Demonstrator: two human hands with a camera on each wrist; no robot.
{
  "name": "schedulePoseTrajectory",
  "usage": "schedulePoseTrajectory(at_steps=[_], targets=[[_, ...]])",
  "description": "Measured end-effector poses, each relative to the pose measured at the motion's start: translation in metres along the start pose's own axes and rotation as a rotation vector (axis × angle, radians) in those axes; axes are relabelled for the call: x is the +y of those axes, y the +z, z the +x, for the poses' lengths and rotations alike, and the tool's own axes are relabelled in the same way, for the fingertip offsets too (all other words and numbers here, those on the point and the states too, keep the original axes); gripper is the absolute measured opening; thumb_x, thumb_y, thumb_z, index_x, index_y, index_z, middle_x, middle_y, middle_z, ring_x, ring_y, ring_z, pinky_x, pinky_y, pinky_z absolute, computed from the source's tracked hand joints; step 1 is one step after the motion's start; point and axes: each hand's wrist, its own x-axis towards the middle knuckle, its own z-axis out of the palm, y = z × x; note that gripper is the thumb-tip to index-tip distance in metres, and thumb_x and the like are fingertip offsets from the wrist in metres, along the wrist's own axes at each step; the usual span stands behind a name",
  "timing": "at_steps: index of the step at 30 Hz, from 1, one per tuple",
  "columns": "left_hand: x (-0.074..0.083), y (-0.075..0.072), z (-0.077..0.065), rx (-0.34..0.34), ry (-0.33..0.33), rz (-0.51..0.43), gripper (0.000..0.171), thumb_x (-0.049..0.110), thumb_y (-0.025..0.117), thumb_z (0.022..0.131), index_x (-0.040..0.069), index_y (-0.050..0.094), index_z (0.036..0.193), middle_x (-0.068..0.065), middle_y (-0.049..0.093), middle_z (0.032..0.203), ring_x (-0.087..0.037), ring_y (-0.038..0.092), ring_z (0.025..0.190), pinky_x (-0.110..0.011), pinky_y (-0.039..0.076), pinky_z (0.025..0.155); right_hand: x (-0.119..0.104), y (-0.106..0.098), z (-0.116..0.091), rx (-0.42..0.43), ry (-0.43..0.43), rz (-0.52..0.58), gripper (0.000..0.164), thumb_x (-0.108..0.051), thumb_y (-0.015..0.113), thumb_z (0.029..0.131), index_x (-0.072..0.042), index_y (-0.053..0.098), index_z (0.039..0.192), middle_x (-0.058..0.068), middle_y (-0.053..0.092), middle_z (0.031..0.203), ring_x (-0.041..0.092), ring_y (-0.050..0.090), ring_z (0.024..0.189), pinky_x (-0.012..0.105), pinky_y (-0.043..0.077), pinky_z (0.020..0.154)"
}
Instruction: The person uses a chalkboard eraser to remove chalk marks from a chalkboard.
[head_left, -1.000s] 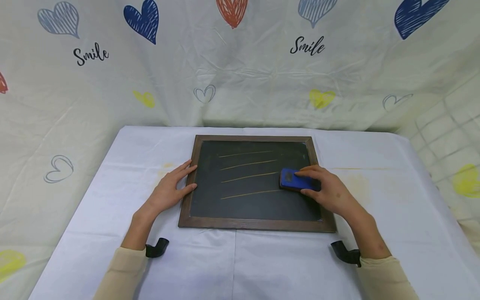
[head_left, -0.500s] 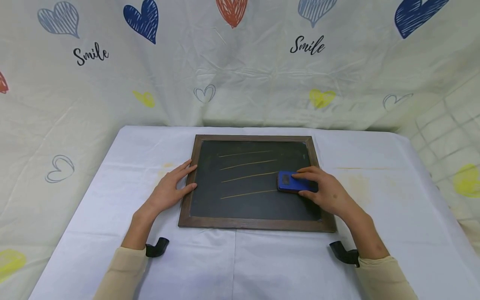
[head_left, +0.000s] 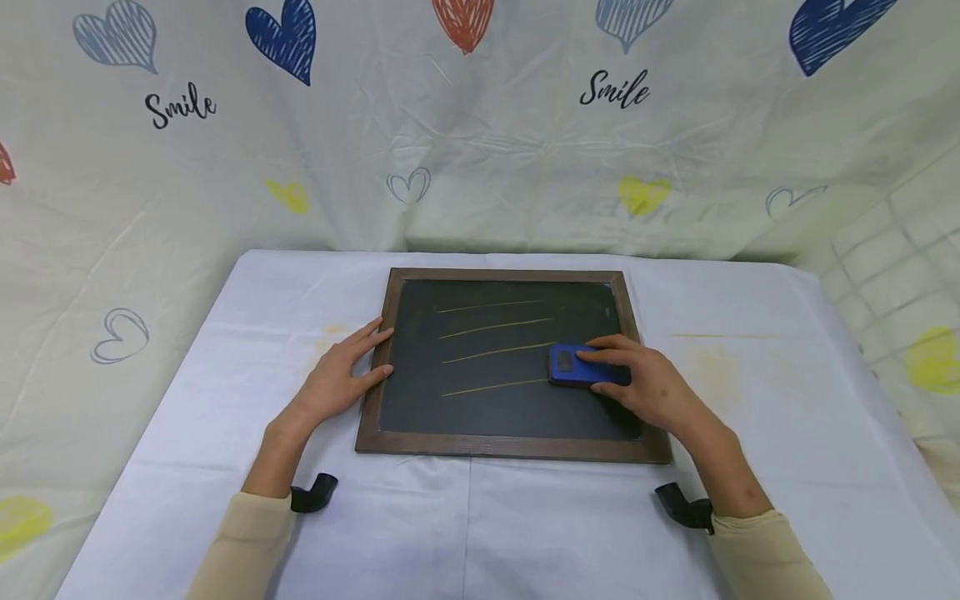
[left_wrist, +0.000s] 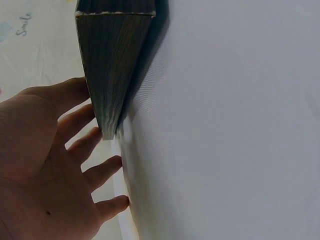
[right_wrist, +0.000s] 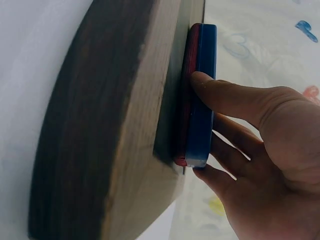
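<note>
A wood-framed chalkboard (head_left: 480,417) lies on the white-covered table, with several thin yellow chalk lines (head_left: 495,353) across its dark surface. My right hand (head_left: 651,379) grips a blue chalkboard eraser (head_left: 564,365) between thumb and fingers. In the right wrist view the eraser (right_wrist: 202,100) sits with its red felt side against the board, near the lines' right ends. My left hand (head_left: 333,379) rests at the board's left edge, fingers spread and fairly straight. The left wrist view shows the thumb of the left hand (left_wrist: 45,155) touching the frame's side (left_wrist: 110,65).
The table's white cloth (head_left: 375,533) bears faint yellow smudges (head_left: 716,371) to the right of the board. A black wrist mount (head_left: 313,493) sits on each forearm. Behind the table hangs a pale curtain (head_left: 517,167) printed with hearts and lettering.
My right hand has slid the eraser slightly left and toward me across the board, over the right tips of the lower chalk lines. My left hand has stayed in place.
</note>
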Motion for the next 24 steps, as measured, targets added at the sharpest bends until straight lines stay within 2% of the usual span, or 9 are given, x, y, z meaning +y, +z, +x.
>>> schedulePoseTrajectory(at_steps=[10,24], targets=[[0.0,0.0,0.0,0.012,0.01,-0.003,0.066,0.028,0.068,0.102,0.013,0.042,0.16,-0.012,0.027,0.174,-0.043,0.03,0.158,-0.069,0.026,0.125,-0.009,0.006,0.006,-0.025,-0.008,-0.005,0.05,-0.012,0.083,0.088,-0.016,0.071,0.137,0.012,0.061,0.146,0.044,0.063,0.129,0.058,0.057,0.099],[-0.001,0.001,0.0,0.024,0.027,0.014,0.065,0.029,0.068,0.103,0.012,0.043,0.16,-0.013,0.029,0.173,-0.043,0.031,0.157,-0.071,0.024,0.124,-0.021,0.016,0.013,-0.018,-0.072,-0.003,0.049,-0.015,0.083,0.089,-0.017,0.071,0.137,0.012,0.063,0.145,0.043,0.065,0.127,0.055,0.058,0.096]])
